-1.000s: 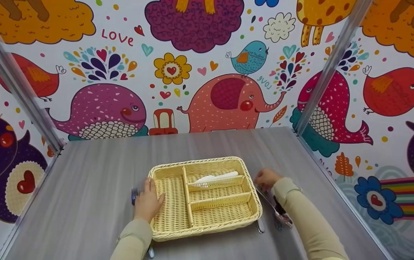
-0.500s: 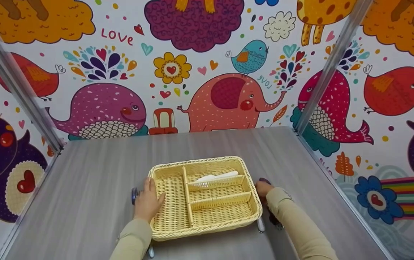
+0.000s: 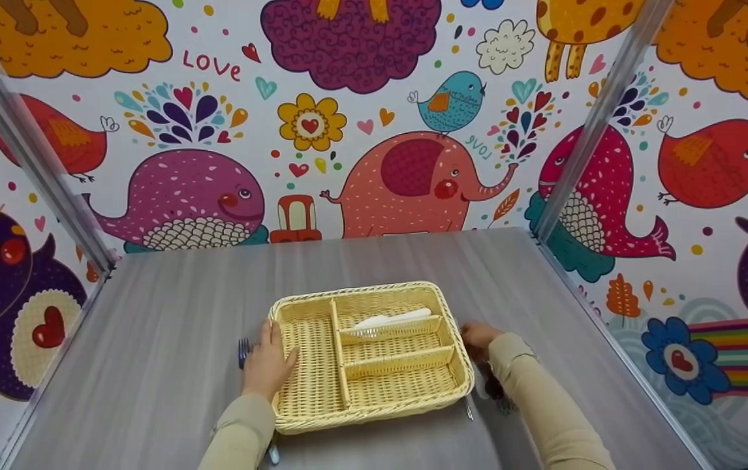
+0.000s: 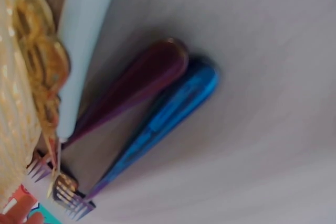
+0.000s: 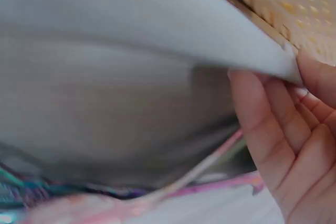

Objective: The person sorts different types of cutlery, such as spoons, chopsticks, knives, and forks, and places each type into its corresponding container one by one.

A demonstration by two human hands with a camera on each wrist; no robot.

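Observation:
My left hand (image 3: 265, 367) holds the left rim of a pale wicker cutlery basket (image 3: 374, 416), with its thumb over the inner side. At the basket's right side, my right hand (image 3: 478, 338) pinches a long pale cutlery handle (image 5: 236, 40) between thumb and fingers, clearest in the right wrist view. The far end of that piece is not clearly shown. White cutlery (image 3: 393, 320) lies in the basket's back right compartment. Beside the left rim lie a pale handle (image 4: 86, 40), an ornate gold handle (image 4: 39, 51), a purple handle (image 4: 139, 80) and a blue-handled fork (image 4: 163, 116).
Dark and pink cutlery (image 3: 495, 391) lies partly hidden under the right forearm. Thin silver tines (image 3: 469, 409) show by the basket's front right corner. Patterned panels in metal frames border the grey table (image 3: 171, 326) at the back and sides.
My right hand came in to the basket's right edge, then shifted slightly. The silver end by the front right corner changed from broad to thin. Left hand and basket stayed put.

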